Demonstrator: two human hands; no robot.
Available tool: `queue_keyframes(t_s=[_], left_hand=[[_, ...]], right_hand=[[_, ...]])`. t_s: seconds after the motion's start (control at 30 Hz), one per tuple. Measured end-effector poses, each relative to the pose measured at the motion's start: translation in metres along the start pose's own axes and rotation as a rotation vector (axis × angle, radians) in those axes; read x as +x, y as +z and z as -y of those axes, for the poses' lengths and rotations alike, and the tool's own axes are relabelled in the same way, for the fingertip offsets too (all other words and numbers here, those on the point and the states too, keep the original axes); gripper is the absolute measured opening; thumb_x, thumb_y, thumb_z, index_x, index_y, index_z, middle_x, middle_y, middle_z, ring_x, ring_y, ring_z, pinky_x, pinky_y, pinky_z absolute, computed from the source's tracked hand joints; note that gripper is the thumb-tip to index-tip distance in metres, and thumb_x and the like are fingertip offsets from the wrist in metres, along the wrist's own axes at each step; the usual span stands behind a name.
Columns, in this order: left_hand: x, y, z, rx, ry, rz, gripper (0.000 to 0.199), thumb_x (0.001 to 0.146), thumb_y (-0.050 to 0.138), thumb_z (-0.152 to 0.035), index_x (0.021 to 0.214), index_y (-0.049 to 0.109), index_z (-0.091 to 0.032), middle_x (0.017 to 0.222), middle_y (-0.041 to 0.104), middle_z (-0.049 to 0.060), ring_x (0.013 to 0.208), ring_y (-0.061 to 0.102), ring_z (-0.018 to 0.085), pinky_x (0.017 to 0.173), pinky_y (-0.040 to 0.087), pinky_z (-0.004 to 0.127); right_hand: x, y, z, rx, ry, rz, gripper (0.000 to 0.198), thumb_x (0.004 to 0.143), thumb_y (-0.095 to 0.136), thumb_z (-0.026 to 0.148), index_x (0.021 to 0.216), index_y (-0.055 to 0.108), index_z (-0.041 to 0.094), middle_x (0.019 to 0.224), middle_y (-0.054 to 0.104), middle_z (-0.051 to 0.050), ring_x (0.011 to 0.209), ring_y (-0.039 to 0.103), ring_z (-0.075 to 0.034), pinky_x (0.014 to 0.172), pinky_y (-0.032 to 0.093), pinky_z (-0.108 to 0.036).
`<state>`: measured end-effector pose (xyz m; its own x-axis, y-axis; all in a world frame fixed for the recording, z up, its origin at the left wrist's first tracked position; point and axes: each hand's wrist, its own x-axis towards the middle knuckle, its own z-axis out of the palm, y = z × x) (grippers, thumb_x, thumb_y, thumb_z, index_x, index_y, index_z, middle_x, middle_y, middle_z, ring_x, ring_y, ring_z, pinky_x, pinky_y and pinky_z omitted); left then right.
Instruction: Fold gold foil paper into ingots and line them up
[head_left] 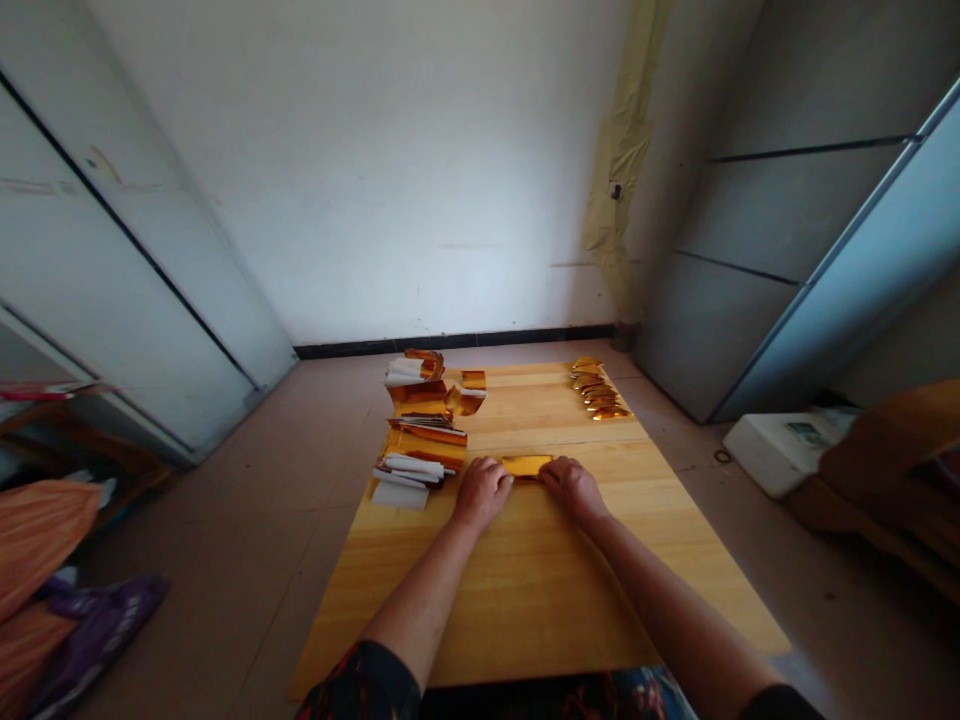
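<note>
A strip of shiny gold foil paper (528, 466) lies across the middle of the wooden table, between my two hands. My left hand (484, 490) has its fingers closed at the strip's left end. At the right end my right hand (573, 487) pinches the paper with bent fingers. To the left of my left hand sit loose stacks of gold foil paper (431, 443), some sheets showing white backs (401, 494). A row of folded gold pieces (598, 388) rests at the far right corner of the table.
The wooden table (525, 600) stands before a white wall (420, 200). A grey refrigerator (742, 230) is at the right, near a white box (780, 450). White cabinet doors (112, 250) and a purple bag (97, 640) are on the left.
</note>
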<state>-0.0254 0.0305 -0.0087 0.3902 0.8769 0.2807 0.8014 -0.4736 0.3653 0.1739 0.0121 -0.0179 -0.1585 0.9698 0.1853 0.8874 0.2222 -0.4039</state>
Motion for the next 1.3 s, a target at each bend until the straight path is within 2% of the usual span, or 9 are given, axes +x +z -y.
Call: queue_keyframes(t_s=[0.2,0.53,1.13,1.3], left_hand=[[0.007,-0.002,-0.002,0.121,-0.120,0.083,0.020,0.085,0.055,-0.031,0.072,0.062,-0.018,0.081,0.063,0.006,0.085,0.056,0.019,0.074,0.040,0.028],[0.009,-0.005,-0.007,0.200,-0.125,0.149,0.017,0.084,0.053,-0.028,0.074,0.063,-0.018,0.084,0.065,0.006,0.087,0.058,0.019,0.074,0.040,0.029],[0.011,-0.006,-0.011,0.231,-0.134,0.177,0.015,0.084,0.053,-0.027,0.079,0.063,-0.017,0.089,0.065,0.008,0.090,0.057,0.021,0.074,0.040,0.031],[0.008,-0.008,-0.013,0.246,-0.127,0.124,0.009,0.082,0.055,-0.025,0.085,0.061,-0.019,0.088,0.063,0.006,0.088,0.055,0.021,0.075,0.039,0.031]], right_hand=[[0.002,-0.005,0.011,-0.025,0.112,0.031,0.015,0.086,0.052,0.024,0.088,0.065,0.020,0.092,0.067,-0.005,0.090,0.059,-0.016,0.077,0.040,-0.023],[0.008,-0.015,0.013,-0.051,0.152,0.104,0.014,0.084,0.051,0.020,0.085,0.065,0.019,0.090,0.068,-0.005,0.082,0.060,-0.014,0.070,0.039,-0.021],[0.012,-0.014,0.015,-0.093,0.180,0.121,0.010,0.083,0.054,0.024,0.084,0.063,0.020,0.088,0.068,-0.003,0.078,0.059,-0.014,0.064,0.034,-0.021],[0.008,-0.018,0.021,-0.128,0.183,0.076,0.008,0.084,0.054,0.022,0.087,0.062,0.020,0.093,0.062,-0.005,0.083,0.056,-0.015,0.064,0.036,-0.022]])
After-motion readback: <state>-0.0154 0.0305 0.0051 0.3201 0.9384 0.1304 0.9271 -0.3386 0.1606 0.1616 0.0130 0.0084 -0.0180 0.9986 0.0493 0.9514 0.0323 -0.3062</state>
